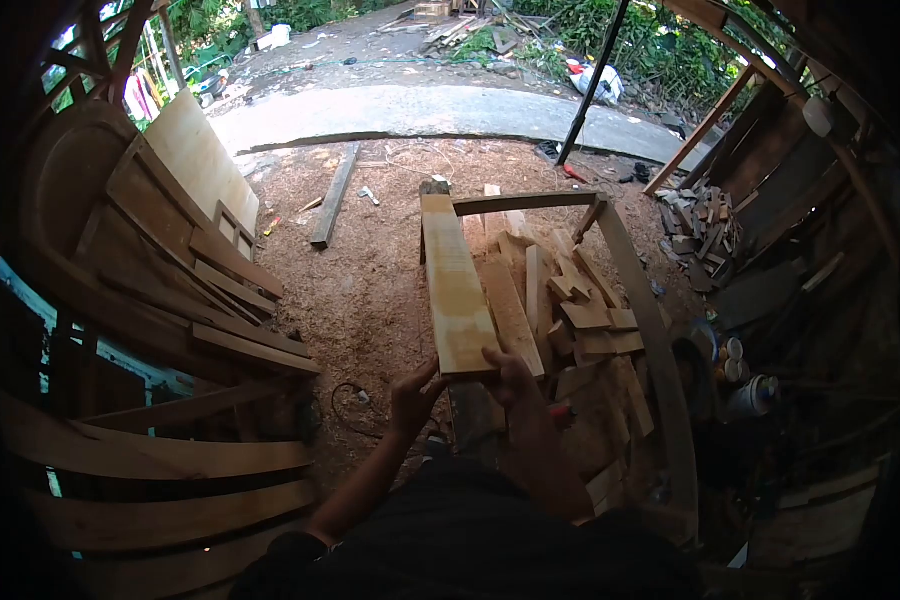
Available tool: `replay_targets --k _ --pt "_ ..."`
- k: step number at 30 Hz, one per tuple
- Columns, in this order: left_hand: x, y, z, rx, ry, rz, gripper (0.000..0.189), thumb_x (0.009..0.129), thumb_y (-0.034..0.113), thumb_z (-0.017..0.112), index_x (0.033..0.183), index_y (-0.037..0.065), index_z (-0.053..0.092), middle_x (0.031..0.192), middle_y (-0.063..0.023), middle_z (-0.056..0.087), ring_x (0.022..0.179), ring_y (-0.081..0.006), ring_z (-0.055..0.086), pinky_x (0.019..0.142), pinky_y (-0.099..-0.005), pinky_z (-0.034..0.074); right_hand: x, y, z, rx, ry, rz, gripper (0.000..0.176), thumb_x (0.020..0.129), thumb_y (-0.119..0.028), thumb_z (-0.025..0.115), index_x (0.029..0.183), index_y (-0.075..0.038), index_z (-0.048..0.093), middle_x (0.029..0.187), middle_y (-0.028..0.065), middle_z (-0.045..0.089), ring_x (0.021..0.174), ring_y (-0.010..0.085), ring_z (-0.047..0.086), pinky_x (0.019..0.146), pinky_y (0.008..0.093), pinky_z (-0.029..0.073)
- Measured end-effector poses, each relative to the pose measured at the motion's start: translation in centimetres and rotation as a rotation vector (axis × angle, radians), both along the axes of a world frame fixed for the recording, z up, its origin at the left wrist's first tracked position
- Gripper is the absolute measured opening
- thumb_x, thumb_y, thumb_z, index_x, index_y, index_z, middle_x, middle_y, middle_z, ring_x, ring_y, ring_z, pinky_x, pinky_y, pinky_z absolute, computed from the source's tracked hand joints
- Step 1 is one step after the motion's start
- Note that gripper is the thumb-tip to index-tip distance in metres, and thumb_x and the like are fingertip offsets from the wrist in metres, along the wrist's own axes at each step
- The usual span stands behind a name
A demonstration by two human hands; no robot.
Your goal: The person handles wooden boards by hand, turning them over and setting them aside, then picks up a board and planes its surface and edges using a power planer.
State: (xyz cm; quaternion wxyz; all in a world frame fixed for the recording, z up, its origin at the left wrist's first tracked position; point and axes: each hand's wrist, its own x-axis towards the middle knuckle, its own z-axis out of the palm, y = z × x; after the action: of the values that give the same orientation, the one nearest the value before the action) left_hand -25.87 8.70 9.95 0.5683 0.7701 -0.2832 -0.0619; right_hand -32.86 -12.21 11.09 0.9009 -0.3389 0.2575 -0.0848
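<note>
A long, pale wooden board [457, 285] stretches away from me along the left side of a wooden frame [642, 285]. Its near end is between my two hands. My left hand [416, 400] grips the near left corner, fingers at the edge. On the opposite corner, my right hand [513, 380] is closed with its thumb over the top face. The board's far end overlaps the frame's far left corner post [434, 187]. Beneath the near end, a dark beam [477, 415] shows between my forearms.
Offcuts [585, 315] are piled inside the frame. Boards and panels [160, 240] lean at the left, above curved planks [170, 450]. A loose beam [336, 195] lies on the shavings-covered floor [355, 290]. Cans [753, 395] and scrap wood [705, 235] are at the right. A thin post [595, 85] stands ahead.
</note>
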Motion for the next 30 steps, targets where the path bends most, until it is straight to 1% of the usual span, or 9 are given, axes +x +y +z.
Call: replay_targets --k 2,4,7,12,17,22,24,28,30 --pt "0.7 1.6 -3.5 -0.003 -0.05 -0.054 0.041 0.097 0.025 0.077 0.133 0.005 0.072 0.127 -0.02 0.074 0.121 -0.0265 0.072 0.099 -0.037 0.057 -1.3 0.4 -2.3 0.003 0.035 -0.027 0.059 0.1 -0.005 0.063 0.156 -0.001 0.042 0.136 0.0161 0.063 0.12 0.0294 0.066 0.1 0.0428 0.058" --pt "2.3 2.7 -8.0 -0.067 0.394 -0.215 0.039 0.103 0.029 0.072 0.133 0.005 0.072 0.124 -0.0171 0.076 0.116 -0.0245 0.073 0.101 -0.0364 0.055 -2.3 0.0 -4.2 -0.006 0.07 -0.047 0.065 0.099 0.0 0.064 0.159 -0.002 0.039 0.138 0.0169 0.062 0.121 0.0295 0.066 0.101 0.0423 0.057" --pt "2.2 0.8 -6.7 -0.061 0.445 -0.124 0.04 0.106 0.032 0.067 0.134 0.003 0.071 0.123 -0.0145 0.076 0.116 -0.022 0.07 0.103 -0.0354 0.053 -2.8 -1.2 -5.3 -0.047 0.104 -0.078 0.071 0.097 0.003 0.063 0.163 -0.006 0.036 0.142 0.0172 0.059 0.124 0.0282 0.064 0.103 0.0412 0.056" --pt "4.1 -5.2 -7.8 -0.059 0.638 -0.132 0.049 0.109 0.037 0.062 0.145 0.003 0.062 0.137 -0.0117 0.069 0.128 -0.0191 0.062 0.109 -0.0365 0.048 -3.9 -3.4 -6.8 -0.048 0.043 -0.1 0.071 0.096 0.004 0.064 0.162 -0.002 0.038 0.146 0.0166 0.057 0.127 0.0255 0.062 0.105 0.038 0.053" --pt "5.3 -11.5 -6.0 -0.332 0.956 0.005 0.048 0.111 0.036 0.057 0.148 0.005 0.057 0.134 -0.0065 0.069 0.123 -0.0161 0.062 0.105 -0.0366 0.049 -5.0 -5.4 -3.8 -0.144 0.061 -0.086 0.069 0.095 0.003 0.065 0.159 0.002 0.041 0.14 0.0157 0.062 0.122 0.0237 0.064 0.104 0.0348 0.052" --pt "6.6 -14.2 -6.9 -0.256 0.856 -0.045 0.044 0.112 0.032 0.055 0.147 0.005 0.057 0.132 -0.0073 0.07 0.117 -0.0158 0.065 0.1 -0.0326 0.051 -7.2 -5.5 -1.6 -0.081 0.048 -0.116 0.071 0.094 0.004 0.066 0.16 0.004 0.038 0.142 0.0176 0.061 0.124 0.0244 0.063 0.104 0.035 0.052" --pt "7.1 -14.7 -7.5 -0.19 0.906 -0.055 0.051 0.11 0.038 0.058 0.15 0.006 0.054 0.133 -0.0002 0.069 0.118 -0.011 0.061 0.1 -0.0331 0.049 -8.3 -5.1 -0.4 -0.157 0.109 -0.121 0.074 0.094 0.005 0.066 0.161 0.007 0.034 0.15 0.0204 0.055 0.131 0.025 0.06 0.108 0.0345 0.05" --pt "6.9 -15.3 -9.4 -0.311 0.923 -0.104 0.036 0.111 0.032 0.058 0.137 0.006 0.063 0.12 0.0019 0.07 0.101 -0.0075 0.062 0.086 -0.0284 0.049 -10.0 -4.0 0.6 -0.38 0.164 -0.042 0.077 0.095 0.0 0.066 0.162 0.008 0.029 0.161 0.0225 0.045 0.144 0.0251 0.049 0.116 0.0325 0.041" --pt "6.8 -15.0 -10.9 -0.215 0.918 -0.165 0.04 0.11 0.03 0.06 0.14 0.003 0.06 0.125 -0.0026 0.07 0.108 -0.0112 0.063 0.091 -0.029 0.049 -10.5 -3.2 0.8 -0.472 0.186 -0.015 0.079 0.094 0.0 0.067 0.163 0.007 0.029 0.163 0.0232 0.043 0.145 0.0249 0.048 0.117 0.0325 0.04"
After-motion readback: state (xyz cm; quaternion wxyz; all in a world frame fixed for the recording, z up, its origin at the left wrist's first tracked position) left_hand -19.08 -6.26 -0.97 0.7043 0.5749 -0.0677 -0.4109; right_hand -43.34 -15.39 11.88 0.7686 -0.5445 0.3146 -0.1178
